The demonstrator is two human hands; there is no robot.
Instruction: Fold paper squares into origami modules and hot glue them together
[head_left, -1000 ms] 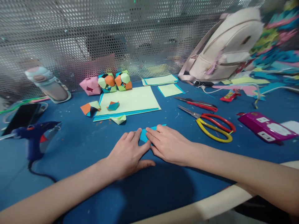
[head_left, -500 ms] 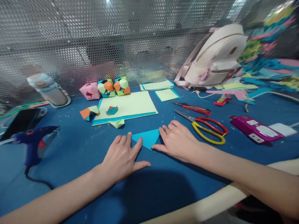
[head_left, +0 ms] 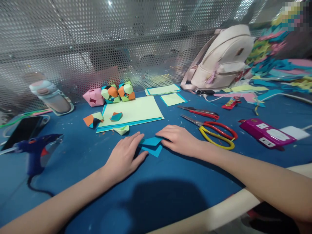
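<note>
A small folded sheet of blue paper lies on the table between my hands, its upper layer raised off the lower one. My left hand rests at the paper's left side, fingers stretched and the thumb spread apart. At the right corner, the bent fingers of my right hand close on the paper; the exact grip is partly hidden. Just beyond my left fingertips sits a folded pale green paper piece. Scissors with red and yellow handles lie beyond my right hand.
Behind are stacked pale green and blue sheets and folded paper balls. A blue glue gun and a bottle stand left. To the right are a utility knife, a purple power strip and a backpack.
The blue paper was a flat triangle; its upper layer is now lifted from the lower one. My right thumb has drawn in toward its fingers, and my left thumb has moved up and left.
</note>
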